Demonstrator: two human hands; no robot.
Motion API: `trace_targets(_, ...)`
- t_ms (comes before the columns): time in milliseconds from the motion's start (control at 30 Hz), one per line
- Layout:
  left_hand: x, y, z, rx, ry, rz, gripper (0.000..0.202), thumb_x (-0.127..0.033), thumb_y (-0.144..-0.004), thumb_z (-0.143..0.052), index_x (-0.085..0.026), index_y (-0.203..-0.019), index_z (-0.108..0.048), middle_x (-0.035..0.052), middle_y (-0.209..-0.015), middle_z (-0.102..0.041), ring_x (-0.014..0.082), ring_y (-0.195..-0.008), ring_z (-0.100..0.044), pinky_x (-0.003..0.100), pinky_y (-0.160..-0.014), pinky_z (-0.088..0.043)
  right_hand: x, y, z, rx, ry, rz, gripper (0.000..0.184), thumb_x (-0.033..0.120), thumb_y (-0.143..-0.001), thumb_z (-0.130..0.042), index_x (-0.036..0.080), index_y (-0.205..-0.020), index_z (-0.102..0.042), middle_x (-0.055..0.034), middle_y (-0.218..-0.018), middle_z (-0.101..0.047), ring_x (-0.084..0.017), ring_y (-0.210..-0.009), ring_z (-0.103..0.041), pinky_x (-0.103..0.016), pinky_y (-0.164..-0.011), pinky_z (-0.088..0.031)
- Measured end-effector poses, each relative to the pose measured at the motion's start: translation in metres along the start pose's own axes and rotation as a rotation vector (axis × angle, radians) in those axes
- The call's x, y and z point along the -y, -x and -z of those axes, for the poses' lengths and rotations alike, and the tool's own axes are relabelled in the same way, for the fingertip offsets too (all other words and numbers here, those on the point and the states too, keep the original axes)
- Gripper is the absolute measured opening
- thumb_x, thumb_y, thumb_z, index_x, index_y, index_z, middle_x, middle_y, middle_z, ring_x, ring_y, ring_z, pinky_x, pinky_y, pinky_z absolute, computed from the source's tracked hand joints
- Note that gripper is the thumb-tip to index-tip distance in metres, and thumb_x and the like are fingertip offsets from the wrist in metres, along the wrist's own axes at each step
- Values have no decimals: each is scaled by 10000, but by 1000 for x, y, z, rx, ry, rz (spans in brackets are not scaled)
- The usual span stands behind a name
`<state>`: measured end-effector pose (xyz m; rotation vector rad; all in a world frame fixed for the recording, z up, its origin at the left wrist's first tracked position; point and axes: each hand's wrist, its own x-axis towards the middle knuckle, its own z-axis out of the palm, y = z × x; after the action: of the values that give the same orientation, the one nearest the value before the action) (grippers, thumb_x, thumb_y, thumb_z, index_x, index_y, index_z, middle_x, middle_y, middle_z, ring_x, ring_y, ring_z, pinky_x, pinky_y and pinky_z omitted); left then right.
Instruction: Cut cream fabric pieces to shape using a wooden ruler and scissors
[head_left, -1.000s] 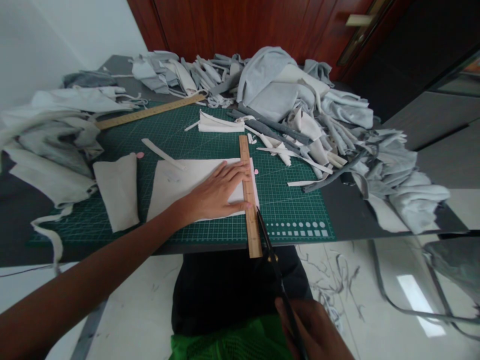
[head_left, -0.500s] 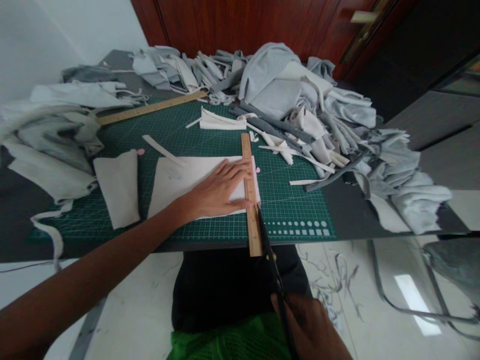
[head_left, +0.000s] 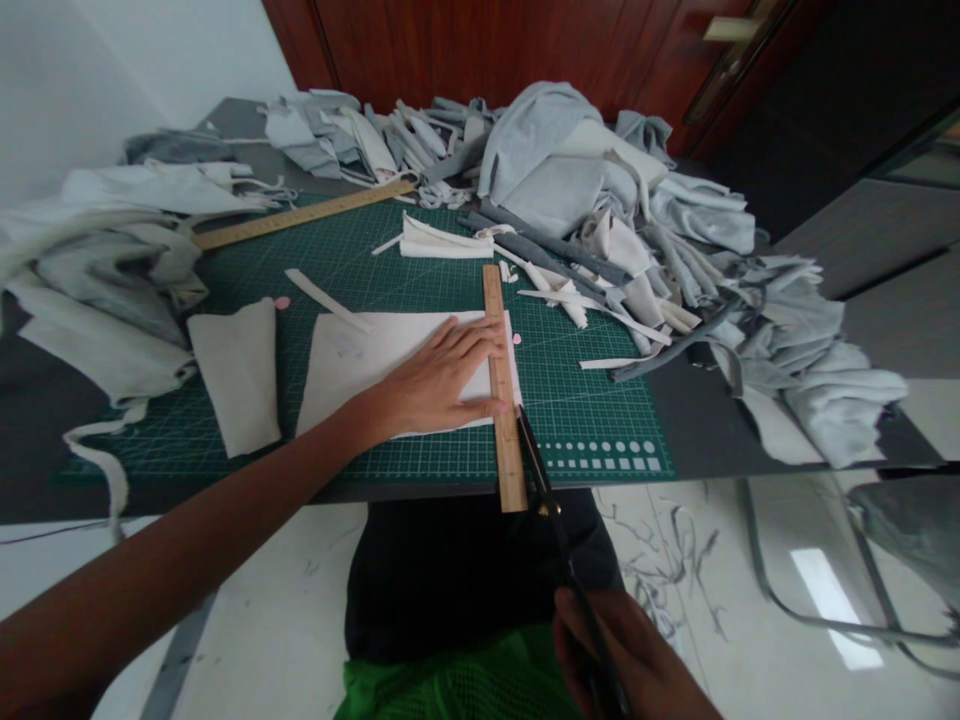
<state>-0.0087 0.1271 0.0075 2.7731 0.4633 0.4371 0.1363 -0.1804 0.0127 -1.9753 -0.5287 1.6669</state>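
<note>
My left hand (head_left: 442, 372) lies flat with fingers spread, pressing a wooden ruler (head_left: 511, 470) onto an off-white cloth piece (head_left: 352, 365). The ruler runs front to back along the cloth's right end, its near end jutting past the table edge. In my right hand (head_left: 630, 645) are long black scissors (head_left: 541, 475), held low in front of the table. Their tips meet the cloth's near right corner, just right of the ruler. Beneath everything lies a green cutting mat (head_left: 585, 400). My fingers partly hide the scissors' handles.
Grey and white fabric (head_left: 555, 150) is heaped along the back and right. More cloth (head_left: 112, 290) bunches at the left, near a smaller cut piece (head_left: 238, 380). A second ruler (head_left: 307, 213) lies farther back. Fabric strips (head_left: 679, 560) litter the floor beside a metal-framed chair (head_left: 772, 590).
My right hand and the scissors have shifted slightly right, and the blades lie a little farther from the ruler. My left hand, the ruler and the cloth have stayed in place.
</note>
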Motion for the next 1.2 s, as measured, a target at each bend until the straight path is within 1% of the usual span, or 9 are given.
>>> trace_targets(100, 1, 0, -1, -17, 0, -15, 606, -663, -953, -545, -191, -1332, -507, 167, -1627, -399, 328, -1548, -302, 578, -1265, -199, 1, 3, -1, -10, -142, -24, 737, 939, -645, -611, 219, -797, -630, -14, -725, -683, -151, -554, -630, -263, -567, -500)
trace_targets(167, 2, 0, -2, -26, 0, -25, 606, -659, -955, -545, -189, -1336, -506, 170, -1624, -403, 329, -1548, -302, 574, -1262, -207, 5, 5, -1, -16, -110, -24, 728, 933, -679, -588, 216, -796, -629, -14, -720, -681, -157, -567, -648, -264, -574, -507)
trace_targets(367, 1, 0, -1, -16, -7, -15, 589, -636, -955, -566, -197, -1341, -495, 153, -1629, -401, 318, -1551, -299, 570, -1264, -212, 12, 2, 1, -74, 360, 155, 714, 854, -882, -387, 212, -729, -661, -51, -649, -675, -202, -684, -671, -288, -676, -509)
trace_targets(533, 1, 0, -1, -17, -9, -21, 589, -645, -953, -560, -201, -1334, -494, 150, -1623, -411, 317, -1548, -304, 564, -1268, -212, 7, -3, -1, -125, 474, 213, 725, 783, -963, -286, 216, -700, -651, -53, -637, -674, -198, -684, -676, -278, -667, -498)
trace_targets(633, 0, -1, -1, -15, -3, -15, 590, -648, -951, -560, -203, -1334, -496, 147, -1625, -407, 317, -1552, -295, 562, -1269, -208, 1, -4, 2, -217, 584, 284, 669, 732, -979, -353, 218, -677, -654, -65, -658, -680, -210, -713, -689, -277, -672, -509)
trace_targets(767, -1, 0, 0, -14, 8, -2, 582, -652, -952, -553, -208, -1325, -501, 144, -1625, -410, 309, -1553, -297, 559, -1272, -196, -8, -3, 10, -394, 773, 345, 510, 614, -984, -452, 225, -798, -724, -97, -766, -726, -242, -746, -711, -303, -657, -510)
trace_targets(933, -1, 0, 0, -20, 43, 2, 593, -658, -949, -549, -207, -1332, -510, 142, -1624, -412, 307, -1553, -292, 550, -1282, -168, -13, -5, 11, -480, 945, 377, 402, 471, -989, -458, 221, -820, -724, -104, -715, -730, -255, -649, -703, -334, -601, -473)
trace_targets(1067, 0, 0, -1, -20, 39, -5, 596, -648, -944, -568, -202, -1335, -509, 146, -1623, -410, 310, -1552, -292, 549, -1280, -178, -13, -4, 9, -512, 974, 320, 393, 512, -956, -514, 224, -751, -685, -110, -677, -716, -275, -623, -699, -345, -571, -442)
trace_targets(1200, 1, -1, 1, -5, 29, -8, 606, -659, -942, -568, -203, -1337, -503, 151, -1630, -393, 320, -1546, -297, 571, -1272, -189, -16, -1, 18, -458, 833, 266, 435, 589, -938, -539, 224, -758, -694, -125, -694, -708, -268, -624, -678, -350, -587, -440)
